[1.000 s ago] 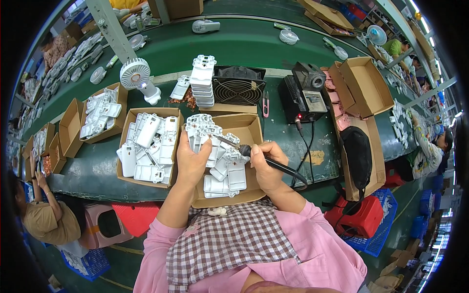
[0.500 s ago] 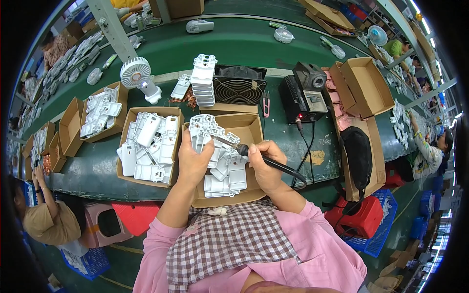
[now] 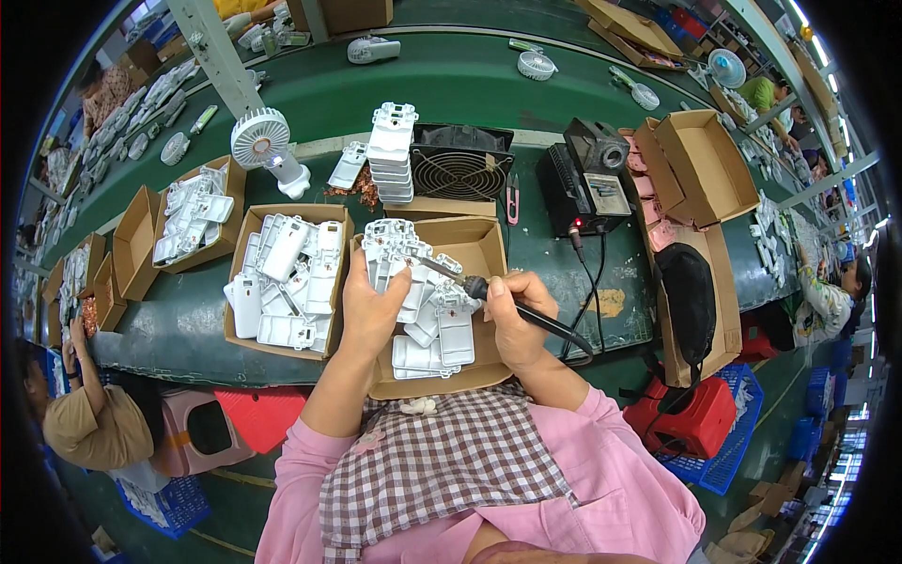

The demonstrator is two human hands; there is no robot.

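Observation:
My left hand (image 3: 372,305) is closed around a white plastic housing (image 3: 383,242), held over the far left part of a cardboard box. In my right hand (image 3: 521,324) is a soldering iron (image 3: 477,288), gripped like a pen. Its metal shaft points left toward the housing; whether the tip touches cannot be made out. Below both hands, several more white housings (image 3: 456,343) lie loose in the cardboard box (image 3: 481,368). The iron's black cable runs off to the right of my hand.
Left is a box of white housings (image 3: 287,254), with a small white fan (image 3: 261,141) behind. A stack of white housings (image 3: 392,141) stands beside a black round-grilled fan (image 3: 460,174). Right are the soldering station (image 3: 587,179) and a black pouch (image 3: 686,305). A person (image 3: 94,418) works at left.
My right hand and the soldering iron have shifted slightly to the right. My left hand stays nearly still with the housing. Handheld fans on the green belt have moved a little left.

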